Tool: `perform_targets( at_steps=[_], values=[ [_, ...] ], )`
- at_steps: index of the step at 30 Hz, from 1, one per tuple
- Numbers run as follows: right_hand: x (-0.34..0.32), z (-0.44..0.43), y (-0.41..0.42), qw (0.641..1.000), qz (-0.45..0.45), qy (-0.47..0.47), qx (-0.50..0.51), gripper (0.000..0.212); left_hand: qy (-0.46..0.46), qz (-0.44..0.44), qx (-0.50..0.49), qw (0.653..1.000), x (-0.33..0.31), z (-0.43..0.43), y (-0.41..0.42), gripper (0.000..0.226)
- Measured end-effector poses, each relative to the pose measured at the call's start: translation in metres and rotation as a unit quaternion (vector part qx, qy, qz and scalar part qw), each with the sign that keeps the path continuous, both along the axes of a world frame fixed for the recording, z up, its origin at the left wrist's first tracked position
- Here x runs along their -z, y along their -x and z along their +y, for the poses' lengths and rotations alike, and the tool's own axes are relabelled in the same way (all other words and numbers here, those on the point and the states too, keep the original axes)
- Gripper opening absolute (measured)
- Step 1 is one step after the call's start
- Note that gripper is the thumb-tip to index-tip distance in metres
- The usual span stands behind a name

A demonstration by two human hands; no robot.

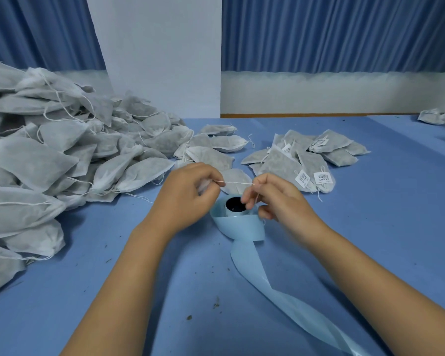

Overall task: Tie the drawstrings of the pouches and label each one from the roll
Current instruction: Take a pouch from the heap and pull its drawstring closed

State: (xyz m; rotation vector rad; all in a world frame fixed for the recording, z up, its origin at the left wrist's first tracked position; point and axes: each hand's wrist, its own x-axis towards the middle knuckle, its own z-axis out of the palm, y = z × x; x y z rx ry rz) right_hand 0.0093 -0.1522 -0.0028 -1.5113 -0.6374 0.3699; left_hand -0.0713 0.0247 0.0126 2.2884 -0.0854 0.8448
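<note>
- My left hand and right hand each pinch the drawstring, taut between them, just above the roll.
- Thin, limp thread, likely slippery; I should grip close to the knot.

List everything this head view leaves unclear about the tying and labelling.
Head view:
Pouch being tied: mostly hidden in the left hand; only the drawstring shows clearly.
Knot state: right hand is blurred.
Printed labels: text too small.
Pouch pile: cut by left edge.
</note>
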Motion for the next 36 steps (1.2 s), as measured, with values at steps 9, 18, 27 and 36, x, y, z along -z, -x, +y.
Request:
perform_targets(
  at_steps=[9, 18, 27, 36],
  values=[
    [0.004, 0.000, -0.003, 0.983, -0.116, -0.064, 0.128, 0.006, 0.243, 0.169, 0.181, 0.938, -0.013, -0.003, 0.011, 0.015],
    [0.016, 0.003, 0.008, 0.923, -0.372, 0.024, 0.094, 0.012, 0.349, 0.117, 0.179, 0.912, -0.010, -0.007, 0.005, 0.015],
    [0.011, -0.002, 0.005, 0.883, -0.447, 0.034, 0.141, 0.009, 0.146, 0.197, 0.124, 0.962, -0.012, -0.009, 0.010, 0.017],
    [0.009, 0.000, 0.004, 0.943, -0.300, 0.021, 0.141, 0.019, 0.303, 0.231, 0.147, 0.913, -0.011, -0.018, 0.005, 0.020]
  ],
)
